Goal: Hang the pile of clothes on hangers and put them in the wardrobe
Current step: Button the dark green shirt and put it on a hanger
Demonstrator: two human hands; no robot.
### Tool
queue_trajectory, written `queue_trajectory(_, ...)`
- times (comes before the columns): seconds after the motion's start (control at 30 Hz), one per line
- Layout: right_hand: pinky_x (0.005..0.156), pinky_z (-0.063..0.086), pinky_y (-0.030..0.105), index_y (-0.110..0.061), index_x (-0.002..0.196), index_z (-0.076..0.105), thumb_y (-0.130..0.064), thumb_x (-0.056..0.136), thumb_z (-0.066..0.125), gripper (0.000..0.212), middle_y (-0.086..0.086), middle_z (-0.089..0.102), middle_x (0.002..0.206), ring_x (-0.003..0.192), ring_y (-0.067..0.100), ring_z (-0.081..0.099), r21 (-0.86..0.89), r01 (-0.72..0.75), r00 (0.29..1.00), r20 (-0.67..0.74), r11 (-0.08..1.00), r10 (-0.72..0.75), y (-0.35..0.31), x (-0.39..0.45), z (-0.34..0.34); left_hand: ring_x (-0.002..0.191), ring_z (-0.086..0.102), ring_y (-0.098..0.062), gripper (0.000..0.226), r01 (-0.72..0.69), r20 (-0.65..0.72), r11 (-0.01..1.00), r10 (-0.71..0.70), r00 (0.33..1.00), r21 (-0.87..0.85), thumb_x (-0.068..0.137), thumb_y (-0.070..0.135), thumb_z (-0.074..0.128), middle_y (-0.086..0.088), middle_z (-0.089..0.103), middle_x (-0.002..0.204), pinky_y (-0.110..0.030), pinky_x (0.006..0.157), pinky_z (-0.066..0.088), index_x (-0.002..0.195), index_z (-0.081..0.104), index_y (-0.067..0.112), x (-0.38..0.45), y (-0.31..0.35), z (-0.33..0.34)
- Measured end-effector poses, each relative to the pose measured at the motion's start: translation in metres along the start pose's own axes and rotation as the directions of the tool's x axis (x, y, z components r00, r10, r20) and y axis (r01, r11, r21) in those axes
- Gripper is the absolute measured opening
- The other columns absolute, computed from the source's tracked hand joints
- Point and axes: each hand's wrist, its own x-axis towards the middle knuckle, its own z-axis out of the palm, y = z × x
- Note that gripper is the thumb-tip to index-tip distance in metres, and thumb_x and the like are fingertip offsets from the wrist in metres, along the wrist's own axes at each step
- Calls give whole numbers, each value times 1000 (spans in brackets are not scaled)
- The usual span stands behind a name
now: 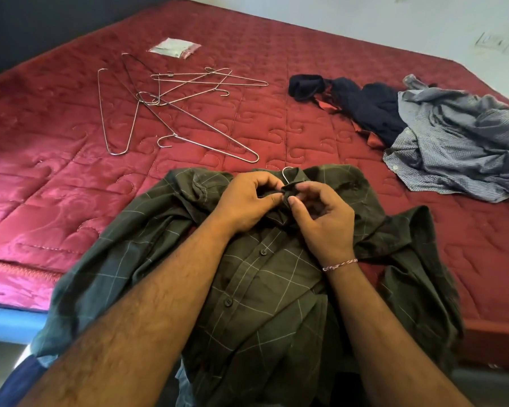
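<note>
We pinch the collar of the soft, limp olive-green checked cotton shirt at frame centre, left hand and right hand both gripping beside the thin steel wire hanger hook, our likely firm hold.

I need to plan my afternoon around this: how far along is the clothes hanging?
Early. The green checked shirt already has a hanger inside; its hook pokes out at the collar. Both hands, left hand and right hand, pinch the collar, apparently buttoning it. The blue shirt and dark garment lie unhung; spare wire hangers wait.

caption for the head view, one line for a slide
Both hands fasten the collar of a green shirt already on a hanger.
</note>
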Motion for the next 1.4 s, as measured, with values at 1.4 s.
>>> queue_trajectory(1.4, 80, 44, 25, -36, 98, 64, -39, 104, 53, 12, -20, 66, 93, 93, 0, 62, -588, 174, 984, 125, 790, -123, -284, 289, -249, 78, 55, -11, 3, -581, 124, 637, 613, 780, 506, 97, 34, 65, 16, 68, 94, -32, 71, 45, 95, 63, 33, 207, 458, -82)
